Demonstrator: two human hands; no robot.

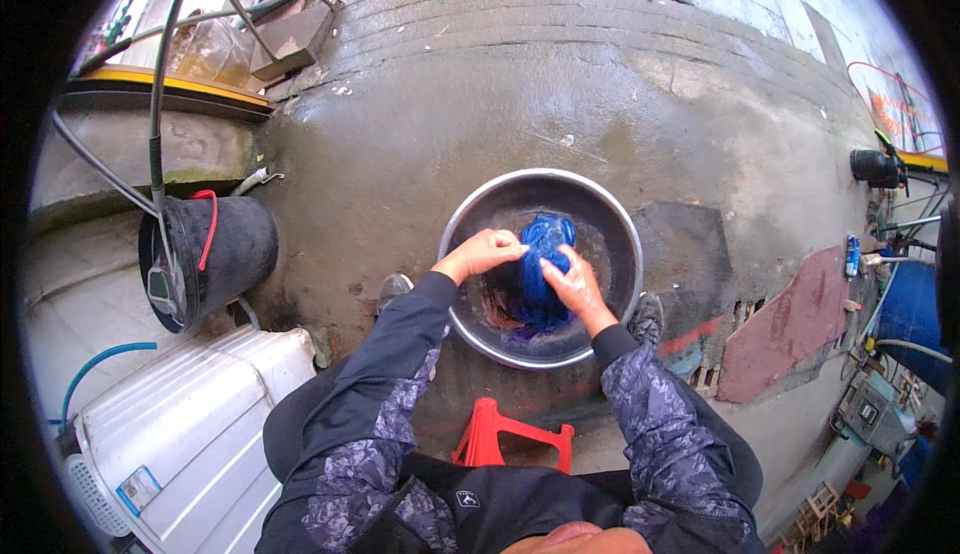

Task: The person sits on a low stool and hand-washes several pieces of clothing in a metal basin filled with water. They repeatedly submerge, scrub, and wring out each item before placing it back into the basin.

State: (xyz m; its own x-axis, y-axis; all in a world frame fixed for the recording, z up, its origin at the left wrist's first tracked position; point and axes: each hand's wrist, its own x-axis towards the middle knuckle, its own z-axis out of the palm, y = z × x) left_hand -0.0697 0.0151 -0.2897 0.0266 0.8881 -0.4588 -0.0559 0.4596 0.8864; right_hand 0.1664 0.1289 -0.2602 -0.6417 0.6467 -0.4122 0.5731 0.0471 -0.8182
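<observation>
A round metal basin (541, 360) with a pale rim stands on the wet floor between my feet. In it lies a bundle of blue net or stringy material (546, 284), with purple strands at its lower end and reddish-brown strands beside it. My left hand (491, 252) is at the bundle's left edge, thumb and fingertips pinched together on a bit of it. From the right, my right hand (576, 284) grips the bundle's side between thumb and fingers. Both hands are above the inside of the basin.
A red plastic stool (517, 432) is beneath me. A black bucket (232, 254) with a red handle stands at the left, near a white ribbed plastic appliance or lid (195, 426). At the right are a reddish flat board (784, 329), a can (853, 255) and a blue barrel (911, 321).
</observation>
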